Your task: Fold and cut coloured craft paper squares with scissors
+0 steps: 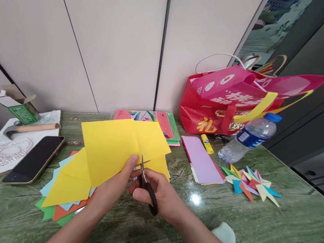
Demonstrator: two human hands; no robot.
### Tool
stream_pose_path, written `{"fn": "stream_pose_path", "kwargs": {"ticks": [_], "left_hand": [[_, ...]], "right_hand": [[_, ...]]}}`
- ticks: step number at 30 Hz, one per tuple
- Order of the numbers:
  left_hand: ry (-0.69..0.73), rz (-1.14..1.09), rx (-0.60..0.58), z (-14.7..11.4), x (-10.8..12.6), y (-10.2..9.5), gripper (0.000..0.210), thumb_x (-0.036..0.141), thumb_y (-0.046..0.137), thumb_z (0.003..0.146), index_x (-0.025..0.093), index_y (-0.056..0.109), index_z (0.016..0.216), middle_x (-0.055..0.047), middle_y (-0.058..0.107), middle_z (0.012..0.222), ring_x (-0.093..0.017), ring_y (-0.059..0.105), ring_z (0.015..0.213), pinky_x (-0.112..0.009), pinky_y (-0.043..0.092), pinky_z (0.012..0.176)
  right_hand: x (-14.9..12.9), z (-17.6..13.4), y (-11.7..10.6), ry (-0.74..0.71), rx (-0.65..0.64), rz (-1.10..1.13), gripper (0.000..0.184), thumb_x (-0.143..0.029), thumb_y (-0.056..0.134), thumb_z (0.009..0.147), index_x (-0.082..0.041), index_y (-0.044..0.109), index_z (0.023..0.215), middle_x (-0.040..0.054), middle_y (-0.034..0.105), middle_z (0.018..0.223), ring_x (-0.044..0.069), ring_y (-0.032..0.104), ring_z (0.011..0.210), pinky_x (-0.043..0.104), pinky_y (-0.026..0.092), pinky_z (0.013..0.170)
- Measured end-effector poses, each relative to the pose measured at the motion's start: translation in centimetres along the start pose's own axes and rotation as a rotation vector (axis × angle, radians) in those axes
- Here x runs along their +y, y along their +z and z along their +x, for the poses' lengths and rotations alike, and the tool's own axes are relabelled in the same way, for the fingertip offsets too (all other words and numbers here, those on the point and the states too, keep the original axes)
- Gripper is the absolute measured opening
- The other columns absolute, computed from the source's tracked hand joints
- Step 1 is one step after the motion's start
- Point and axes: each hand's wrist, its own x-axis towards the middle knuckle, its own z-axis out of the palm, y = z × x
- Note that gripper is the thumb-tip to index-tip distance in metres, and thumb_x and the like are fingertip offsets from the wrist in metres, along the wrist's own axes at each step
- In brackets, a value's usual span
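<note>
My left hand (123,172) pinches the lower edge of a yellow sheet of paper (112,143), its thumb lying on the front face. A crease or cut runs up near the sheet's middle. My right hand (156,191) grips a pair of black-handled scissors (150,197), whose blades are parted at the paper's lower edge beside my left thumb. Below and left of the sheet lies a fanned pile of coloured paper (68,188) with yellow on top and blue, orange and green beneath. The fingers of my left hand behind the paper are hidden.
To the right lie purple paper strips (201,162), a glue stick (207,144), a water bottle (248,138) and folded paper stars (251,183). A red bag (204,111) stands behind. At left are a phone (35,159), a hammer (32,128), beads (7,152) and a small box (22,114).
</note>
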Motion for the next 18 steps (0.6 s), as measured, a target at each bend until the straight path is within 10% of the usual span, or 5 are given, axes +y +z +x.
{"fn": "stream_pose_path", "kwargs": {"ticks": [18], "left_hand": [[0.039,0.075,0.031,0.07,0.04,-0.09,0.038,0.048,0.056,0.070,0.025,0.060,0.099,-0.003,0.060,0.116,-0.022,0.047,0.116,-0.036,0.027,0.103]], "right_hand": [[0.04,0.10,0.00,0.009,0.003,0.016,0.040,-0.034,0.075,0.059,-0.014,0.054,0.087,0.0001,0.054,0.073,0.011,0.047,0.067,0.024,0.037,0.062]]}}
